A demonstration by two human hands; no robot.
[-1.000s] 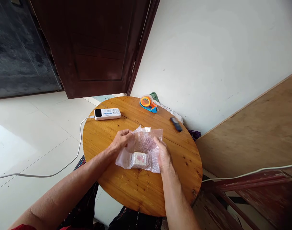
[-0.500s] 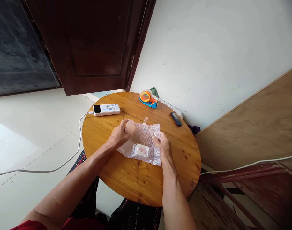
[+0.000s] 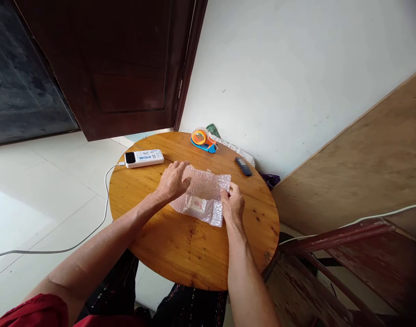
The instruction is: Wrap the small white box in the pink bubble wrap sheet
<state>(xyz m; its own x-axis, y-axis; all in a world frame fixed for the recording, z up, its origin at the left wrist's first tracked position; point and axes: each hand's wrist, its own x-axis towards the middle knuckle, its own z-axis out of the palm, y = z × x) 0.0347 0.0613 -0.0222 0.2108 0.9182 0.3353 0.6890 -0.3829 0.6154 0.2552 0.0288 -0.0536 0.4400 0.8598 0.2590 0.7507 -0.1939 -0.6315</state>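
A sheet of clear bubble wrap [image 3: 208,188] lies on a round wooden table [image 3: 180,245], folded around a small white and pink packet [image 3: 197,205]. My left hand [image 3: 172,180] rests flat on the wrap's left side, fingers stretched toward its top edge. My right hand [image 3: 232,204] pinches the wrap's right edge, thumb and fingers pressed together on it.
A white power bank [image 3: 143,158] with a white cable [image 3: 74,247] lies at the table's far left. An orange and blue tape dispenser [image 3: 202,139] and a small dark object [image 3: 243,166] sit near the white wall. A wooden board leans at right; a dark door stands behind.
The bubble wrap has been lowered from a raised position onto the table. My left hand has gone from gripping its top edge to lying flat on it.
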